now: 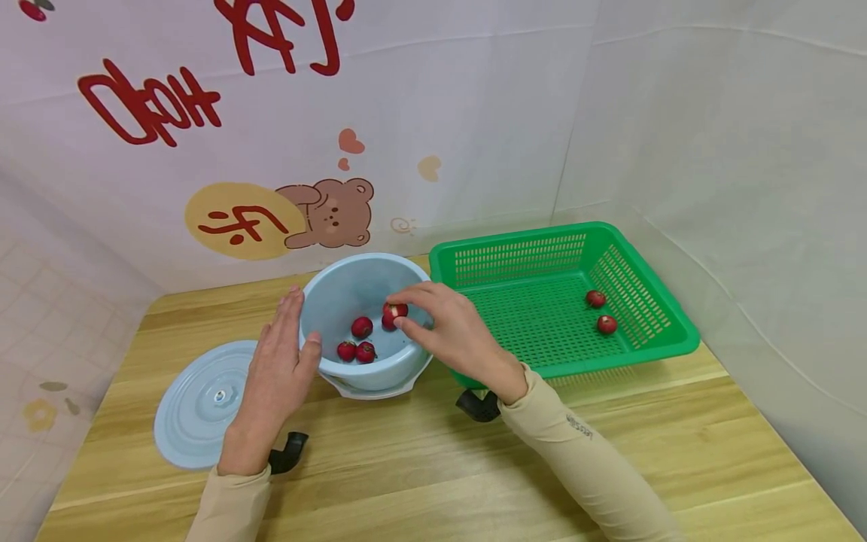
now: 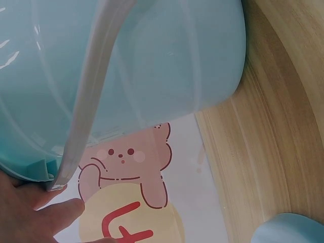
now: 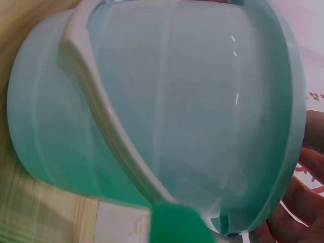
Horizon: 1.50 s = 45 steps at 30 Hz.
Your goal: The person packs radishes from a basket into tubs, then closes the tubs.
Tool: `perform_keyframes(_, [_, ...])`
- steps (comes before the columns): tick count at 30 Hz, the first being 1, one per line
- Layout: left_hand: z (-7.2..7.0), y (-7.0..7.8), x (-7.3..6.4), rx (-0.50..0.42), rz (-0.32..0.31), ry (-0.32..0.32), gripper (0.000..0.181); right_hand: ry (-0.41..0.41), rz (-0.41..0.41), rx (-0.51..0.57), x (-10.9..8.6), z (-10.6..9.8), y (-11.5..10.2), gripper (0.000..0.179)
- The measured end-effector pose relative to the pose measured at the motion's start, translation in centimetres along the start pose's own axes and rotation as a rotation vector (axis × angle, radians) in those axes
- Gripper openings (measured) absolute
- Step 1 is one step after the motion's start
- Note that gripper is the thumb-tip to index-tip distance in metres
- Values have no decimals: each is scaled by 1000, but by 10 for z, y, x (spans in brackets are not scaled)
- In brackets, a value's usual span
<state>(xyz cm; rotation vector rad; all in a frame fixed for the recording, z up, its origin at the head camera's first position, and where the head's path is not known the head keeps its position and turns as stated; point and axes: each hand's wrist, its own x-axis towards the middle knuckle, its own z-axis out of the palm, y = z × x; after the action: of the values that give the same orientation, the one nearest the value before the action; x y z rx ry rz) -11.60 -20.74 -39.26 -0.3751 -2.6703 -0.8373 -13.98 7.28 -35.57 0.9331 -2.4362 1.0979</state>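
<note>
A light blue bucket (image 1: 375,376) with a pale handle (image 2: 93,86) stands between the hands, several small round red fruits (image 1: 362,327) on its floor. My right hand (image 1: 450,324) reaches over the bucket's right rim. Thumb and fingertips pinch a red fruit (image 1: 396,309) with a pale patch, which overlaps another one below it in the head view. In the right wrist view the bucket wall hides this fruit. My left hand (image 1: 278,376) rests against the bucket's left rim, fingers straight; the left wrist view shows its fingers (image 2: 61,215) beside the handle joint.
To the right stands a green slotted basket (image 1: 528,369), its edge close to the bucket, with two red fruits (image 1: 601,312) inside. A round blue lid (image 1: 190,406) lies on the wooden table (image 1: 406,482) at left, partly under the left forearm. White printed cloth (image 1: 474,135) hangs behind.
</note>
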Motion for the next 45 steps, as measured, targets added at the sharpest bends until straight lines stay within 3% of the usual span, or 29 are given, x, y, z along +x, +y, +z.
perform_keyframes(8, [0,0,0,0,-10,-10,66,11,-15,-76,-5,3,0,28])
perform_keyframes(12, [0,-1,0,-9,-7,-10,66,45,-46,-53,-13,-4,-2,27])
perform_keyframes(21, [-1,-1,0,-19,3,-9,66,94,-95,36,-38,-40,-4,27])
perform_keyframes(31, [-1,-1,0,-21,2,-8,67,170,-149,15,-63,-82,22,25])
perform_keyframes(35, [-1,-2,-1,-25,-3,-8,67,200,-114,13,-73,-97,34,26])
perform_keyframes(40, [-1,-3,-1,-25,-4,-8,67,215,-36,-49,-85,-114,50,37])
perform_keyframes(45, [0,-3,0,-28,2,-11,67,225,30,-116,-101,-129,66,36])
